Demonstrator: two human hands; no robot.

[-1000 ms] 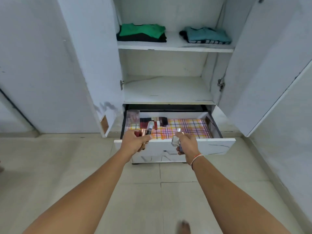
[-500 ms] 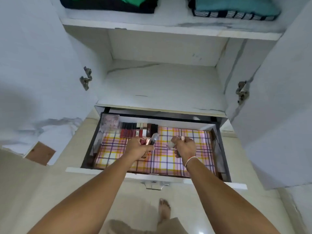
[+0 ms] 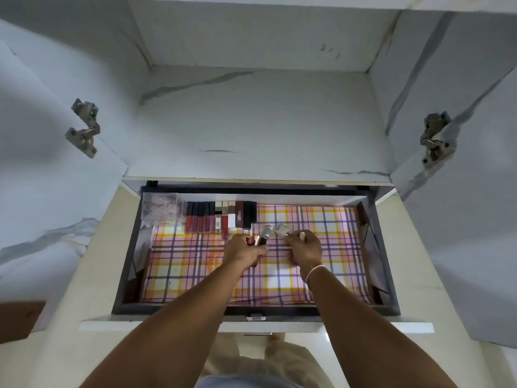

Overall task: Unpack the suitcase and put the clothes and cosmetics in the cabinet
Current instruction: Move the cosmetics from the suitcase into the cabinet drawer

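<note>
The cabinet's drawer (image 3: 127, 264) is pulled out, lined with a checked cloth (image 3: 321, 228). A row of lipstick and gloss tubes (image 3: 218, 218) stands along its back wall, beside a clear packet (image 3: 161, 211) at the back left. My left hand (image 3: 242, 252) is inside the drawer and grips several small cosmetic tubes (image 3: 261, 238), one with a silver cap. My right hand (image 3: 305, 249) is just to its right, gripping a small clear bottle (image 3: 281, 229) and another small item.
The white shelf (image 3: 251, 121) above the drawer holds nothing. Both cabinet doors (image 3: 42, 135) stand open to the sides with metal hinges (image 3: 84, 127). The drawer's front panel (image 3: 363, 327) juts toward me above the tiled floor.
I have moved closer and leaned over the drawer. Both hands have travelled from its front edge into the drawer toward the row of tubes, still holding the cosmetics.
</note>
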